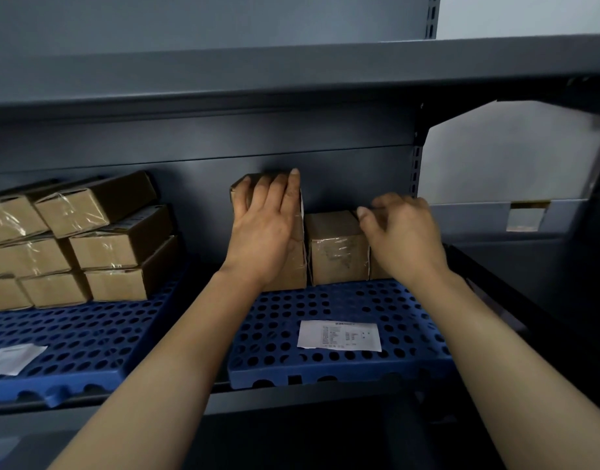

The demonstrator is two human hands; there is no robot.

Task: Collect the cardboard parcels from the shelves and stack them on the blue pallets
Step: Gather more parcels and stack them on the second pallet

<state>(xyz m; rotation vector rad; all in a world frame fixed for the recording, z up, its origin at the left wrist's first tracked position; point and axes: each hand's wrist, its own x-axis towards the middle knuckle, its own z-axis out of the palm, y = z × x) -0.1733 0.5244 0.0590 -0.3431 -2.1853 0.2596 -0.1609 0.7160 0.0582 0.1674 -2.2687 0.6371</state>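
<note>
Head view, one shelf bay of a grey steel rack [292, 83], two blue perforated pallets lying side by side on the shelf board. Right pallet [342, 364]: three cardboard parcels in a row at its back edge, against the rack's rear panel. Tall parcel [293, 266], leftmost, upright; left hand [263, 228] laid flat on its front face, fingers spread and hooked over the top edge, thumb side hidden, so a pressing hold and not a full clasp. Middle parcel [337, 247], shorter, taped, touching the tall one. Third parcel [376, 262], mostly hidden behind the right hand [402, 232], whose fingers are curled loosely over its top; whether they actually grip cannot be told. Loose paper label [339, 335] lies on the bare front of this pallet. Left pallet [88, 337]: stacked parcels [85, 239], three tiers, upper ones skewed; second paper slip [12, 359] at the front. Risks, judged: the tall parcel could tip forward if pulled from the top; the skewed stack could slide if knocked by an elbow; labels could be swept off by parcels drawn forward. Clearance: generous headroom under the upper shelf, open pallet surface in front, a clear gap between stack and tall parcel; right upright [415, 171] stands close beside the third parcel.
</note>
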